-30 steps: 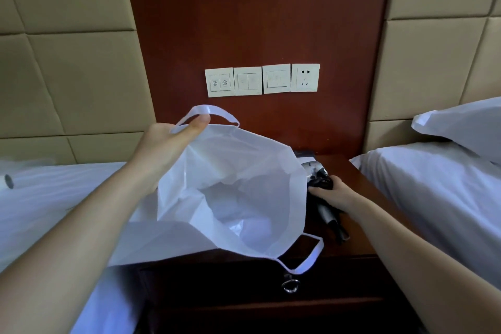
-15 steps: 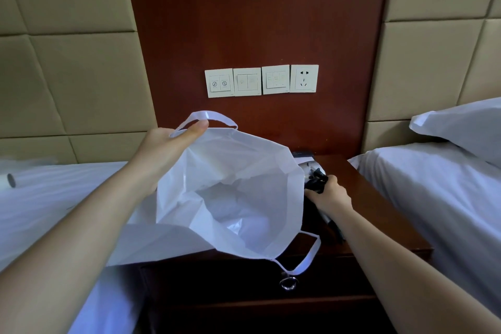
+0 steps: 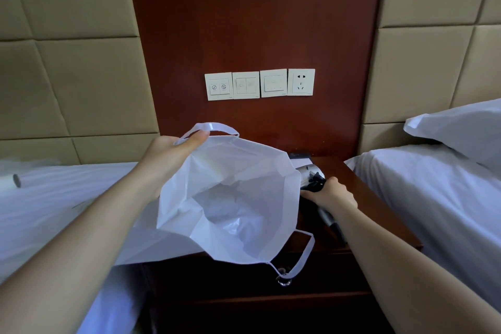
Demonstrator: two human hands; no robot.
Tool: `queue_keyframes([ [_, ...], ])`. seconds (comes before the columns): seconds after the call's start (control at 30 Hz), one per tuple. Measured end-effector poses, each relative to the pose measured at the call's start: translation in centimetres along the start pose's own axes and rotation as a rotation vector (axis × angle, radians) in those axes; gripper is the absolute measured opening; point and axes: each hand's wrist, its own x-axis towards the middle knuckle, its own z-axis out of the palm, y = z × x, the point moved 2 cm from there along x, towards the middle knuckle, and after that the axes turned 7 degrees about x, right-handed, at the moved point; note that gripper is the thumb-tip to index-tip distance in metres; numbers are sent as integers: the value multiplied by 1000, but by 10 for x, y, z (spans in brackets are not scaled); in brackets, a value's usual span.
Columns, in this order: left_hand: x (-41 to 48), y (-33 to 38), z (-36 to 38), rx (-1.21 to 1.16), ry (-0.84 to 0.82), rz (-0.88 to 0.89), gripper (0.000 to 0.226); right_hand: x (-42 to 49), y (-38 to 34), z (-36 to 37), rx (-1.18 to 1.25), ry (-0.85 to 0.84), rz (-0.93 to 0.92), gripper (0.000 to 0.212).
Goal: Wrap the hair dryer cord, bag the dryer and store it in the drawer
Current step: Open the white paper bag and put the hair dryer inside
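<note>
Lying at the back of the dark wooden tabletop (image 3: 379, 214), just right of the bag, the hair dryer (image 3: 311, 171) shows a silvery-grey barrel pointing away and a darker handle running back under the right wrist. Its black cord (image 3: 315, 181) sits bunched in a tight bundle against the body. The right hand (image 3: 332, 195) curls its fingers round the dryer and the bundled cord; whether the dryer rests on the wood or is lifted off it cannot be told.

The bag (image 3: 230, 198) is thin white plastic with flat strap handles, its mouth held wide and facing the camera, its inside crumpled. The left hand (image 3: 168, 152) pinches the far rim beside the upper handle, thumb on top. The lower handle hangs over the front of the drawer (image 3: 238, 279), which is closed, and touches its metal ring pull (image 3: 283, 280).

A white-sheeted bed (image 3: 54, 198) lies on the left and another bed (image 3: 433, 198) with a pillow (image 3: 461, 127) on the right. On the red-brown wall panel above sit three switch plates (image 3: 245, 85) and a socket (image 3: 301, 82).
</note>
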Motion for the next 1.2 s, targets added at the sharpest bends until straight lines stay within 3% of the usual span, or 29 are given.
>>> queue_keyframes([
  [0.13, 5, -4, -3, -6, -16, -12, 71, 3, -2, 7, 40, 25, 27, 82],
  [0.3, 13, -15, 2, -34, 52, -36, 45, 5, 3, 12, 122, 38, -32, 71],
  [0.53, 8, -15, -2, -11, -12, -12, 59, 3, 15, 4, 174, -8, -47, 69],
  [0.73, -3, -4, -7, -40, -16, -17, 58, -16, 27, -15, 619, -61, 22, 52],
  [0.8, -7, 0, -7, -43, 8, -34, 54, -34, 22, -26, 738, -102, -24, 44],
  [0.93, -12, 9, -9, -49, 12, -59, 71, -79, 4, -47, 917, -174, -177, 31],
  [1.07, -22, 21, -6, -58, 65, -73, 51, -117, -16, -68, 1027, -250, -305, 20],
  [1.2, -31, 28, 2, -70, 44, -76, 76, -142, -33, -81, 1002, -379, -417, 23],
])
